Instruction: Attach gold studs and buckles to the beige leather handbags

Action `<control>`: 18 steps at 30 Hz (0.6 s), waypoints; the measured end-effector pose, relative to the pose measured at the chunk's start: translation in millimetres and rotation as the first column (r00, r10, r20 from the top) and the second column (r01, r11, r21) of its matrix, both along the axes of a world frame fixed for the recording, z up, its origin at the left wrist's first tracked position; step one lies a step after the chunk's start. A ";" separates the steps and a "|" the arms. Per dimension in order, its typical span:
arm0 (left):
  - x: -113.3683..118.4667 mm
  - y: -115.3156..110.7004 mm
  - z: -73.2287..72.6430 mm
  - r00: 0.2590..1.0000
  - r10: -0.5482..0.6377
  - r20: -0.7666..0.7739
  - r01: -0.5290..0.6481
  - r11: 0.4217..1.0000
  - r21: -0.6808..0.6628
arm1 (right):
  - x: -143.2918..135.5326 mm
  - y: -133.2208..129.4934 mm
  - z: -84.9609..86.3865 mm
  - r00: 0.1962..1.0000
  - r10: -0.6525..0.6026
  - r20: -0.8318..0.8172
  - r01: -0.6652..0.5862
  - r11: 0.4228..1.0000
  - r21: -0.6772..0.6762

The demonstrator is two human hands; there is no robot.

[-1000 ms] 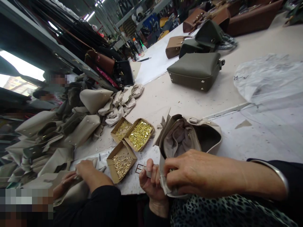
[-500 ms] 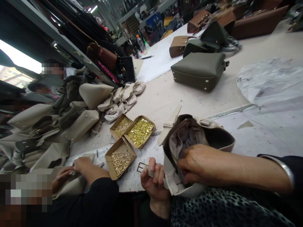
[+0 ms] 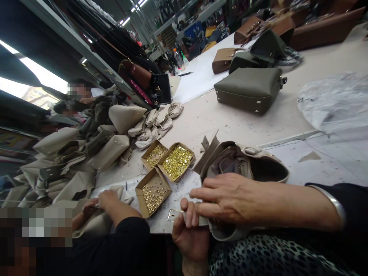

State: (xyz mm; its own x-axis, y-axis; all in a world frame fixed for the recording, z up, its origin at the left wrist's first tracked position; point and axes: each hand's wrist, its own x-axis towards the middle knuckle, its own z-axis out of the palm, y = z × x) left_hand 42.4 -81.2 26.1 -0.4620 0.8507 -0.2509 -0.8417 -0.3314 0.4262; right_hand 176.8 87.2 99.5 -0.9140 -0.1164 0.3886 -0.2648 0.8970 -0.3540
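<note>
A beige handbag (image 3: 255, 151) stands open at the table's front edge, its lining (image 3: 227, 163) and zip showing. My left hand (image 3: 192, 235) is closed around a beige strap that ends in a metal buckle (image 3: 174, 215); the buckle sticks out past the fingers. My right hand (image 3: 230, 199) lies across the bag's near side with fingers stretched to the left, right above my left fingertips. Its thumb is hidden, and so is the part of the strap beneath it.
Three cardboard trays of small gold metal pieces, one being the nearest tray (image 3: 153, 191), sit left of the bag. A co-worker's hand (image 3: 107, 201) works on beige material at left. Beyond are piled beige bags (image 3: 112, 151), an olive bag (image 3: 248, 90) and plastic wrap (image 3: 333, 103).
My right hand has come out of the bag's opening and moved left, over the strap near my left hand. The buckle has turned slightly. The whole view has shifted a little.
</note>
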 end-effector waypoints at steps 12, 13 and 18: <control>-34.5 53.0 18.2 0.990 -0.029 -0.136 0.033 0.999 0.026 | -31.1 30.3 22.1 0.982 0.125 0.145 -0.153 0.968 0.199; -39.2 63.7 25.3 0.989 -0.029 -0.147 0.037 0.998 0.052 | -32.0 34.1 25.7 0.982 0.088 0.169 -0.120 0.975 0.187; -41.5 102.8 40.4 0.980 0.006 -0.197 0.001 0.999 0.039 | -27.6 50.7 30.7 0.931 -0.250 0.267 0.195 0.957 0.213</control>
